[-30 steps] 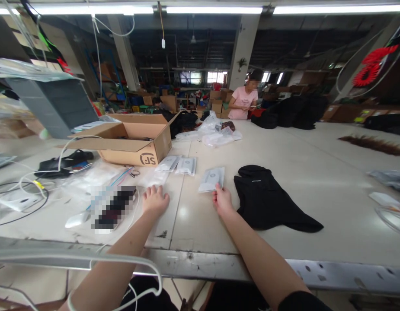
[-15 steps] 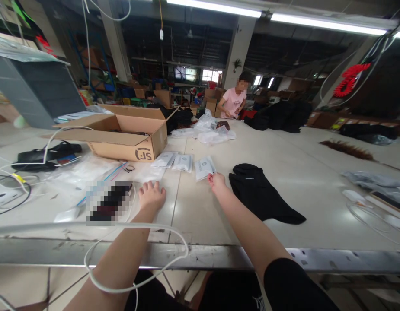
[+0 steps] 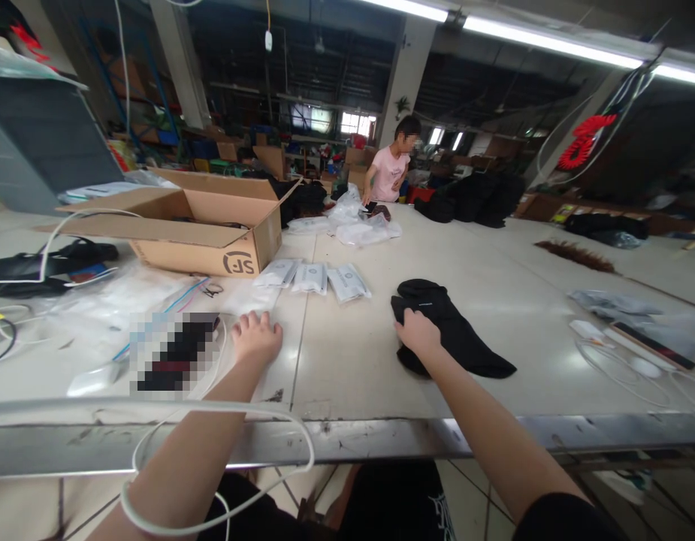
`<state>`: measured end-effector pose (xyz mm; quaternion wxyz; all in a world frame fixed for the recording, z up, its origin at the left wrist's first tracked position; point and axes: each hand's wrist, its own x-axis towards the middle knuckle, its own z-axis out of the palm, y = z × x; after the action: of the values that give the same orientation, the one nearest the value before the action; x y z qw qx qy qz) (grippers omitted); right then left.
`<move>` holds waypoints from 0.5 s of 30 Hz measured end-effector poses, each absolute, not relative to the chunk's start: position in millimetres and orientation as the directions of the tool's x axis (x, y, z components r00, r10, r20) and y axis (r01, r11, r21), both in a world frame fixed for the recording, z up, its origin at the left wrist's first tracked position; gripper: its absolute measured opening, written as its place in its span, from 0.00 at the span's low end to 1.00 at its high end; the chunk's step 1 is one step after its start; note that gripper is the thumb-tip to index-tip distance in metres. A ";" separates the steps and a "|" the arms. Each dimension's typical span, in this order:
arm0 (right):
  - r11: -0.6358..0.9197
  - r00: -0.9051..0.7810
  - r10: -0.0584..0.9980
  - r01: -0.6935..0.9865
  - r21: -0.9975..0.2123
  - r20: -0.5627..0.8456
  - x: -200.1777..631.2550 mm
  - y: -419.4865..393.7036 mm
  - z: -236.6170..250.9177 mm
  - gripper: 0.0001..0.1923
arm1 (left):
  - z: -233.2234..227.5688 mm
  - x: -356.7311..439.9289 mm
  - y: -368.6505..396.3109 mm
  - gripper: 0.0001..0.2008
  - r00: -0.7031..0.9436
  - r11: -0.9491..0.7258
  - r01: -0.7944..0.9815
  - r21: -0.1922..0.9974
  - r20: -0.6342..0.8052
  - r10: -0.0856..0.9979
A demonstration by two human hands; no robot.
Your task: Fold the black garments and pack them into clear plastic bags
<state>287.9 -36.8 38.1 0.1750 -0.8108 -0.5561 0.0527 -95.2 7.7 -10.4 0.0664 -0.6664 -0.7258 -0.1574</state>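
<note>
My left hand [image 3: 258, 338] rests palm down on the table with its fingers stretched out, holding nothing. A clear plastic bag lies just beyond its fingertips. My right hand [image 3: 419, 333] is over the left edge of a black fabric piece [image 3: 465, 338], its fingers closed on the cloth. That piece lies flat, with a small pale label near its far end. Three white plastic packets with grey print lie side by side farther back: a left packet [image 3: 278, 273], a middle packet [image 3: 310, 278] and a right packet [image 3: 350, 284].
An open cardboard box [image 3: 197, 259] stands at the back left, near loose clear bags [image 3: 116, 308]. A white cable [image 3: 302, 421] loops over my left forearm. A phone [image 3: 654, 346] and cables lie at right. Across the table stands a person [image 3: 389, 173] beside plastic bags [image 3: 364, 225].
My right hand has let go of the right packet and moved right onto the black fabric piece. The right packet now lies closer to the other two. My left hand remains on the table.
</note>
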 end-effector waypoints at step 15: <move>-0.299 0.360 0.908 0.914 -0.273 0.213 288.6 -62.5 110.9 0.14 | -10.8 -97.7 10.0 0.25 -0.093 0.050 0.986 0.156 0.287 0.953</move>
<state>288.6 -62.5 110.9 0.1756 -0.8058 -0.5655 -0.0090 -97.7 10.0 -10.8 0.0528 -0.6712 -0.7225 -0.1573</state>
